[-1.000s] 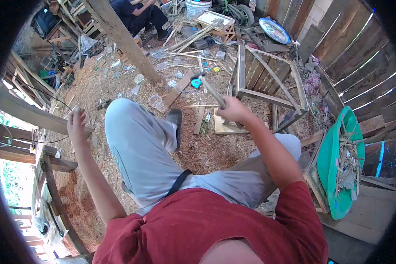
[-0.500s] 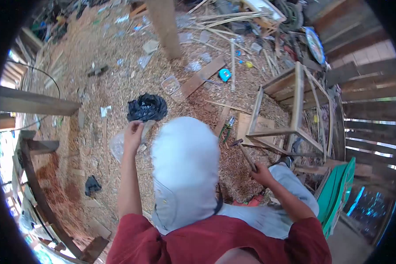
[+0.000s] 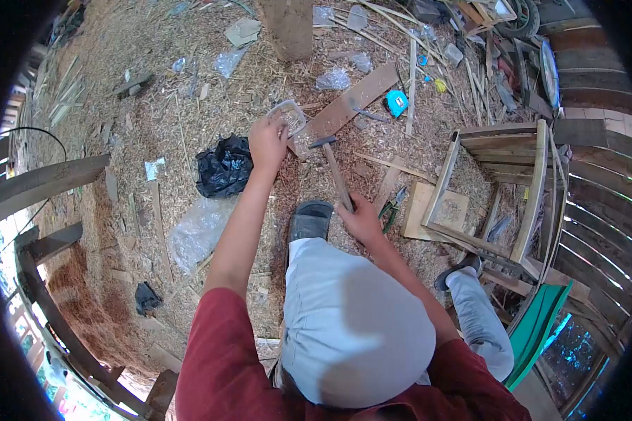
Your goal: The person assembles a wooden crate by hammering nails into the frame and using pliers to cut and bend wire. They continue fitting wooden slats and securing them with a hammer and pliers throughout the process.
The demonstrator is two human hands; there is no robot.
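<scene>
My right hand is wrapped around the wooden handle of a hammer, whose dark metal head points away from me. At the near edge of a clear plastic container is my left hand, its fingers bent and close together. What those fingers hold, if anything, is hidden. A crumpled black plastic bag lies just left of that hand. Beyond the hammer head, a brown board rests on the wood shavings. Pliers with green handles lie right of my right hand.
A wooden frame stands on the right, near a flat board. A blue tape measure lies past the brown board. Clear plastic sheeting is on the left. A thick post rises ahead. Shavings and scraps cover the ground.
My left hand has moved right and forward, from beside the black bag to the plastic container. My right hand has brought the hammer left and forward. The view has shifted.
</scene>
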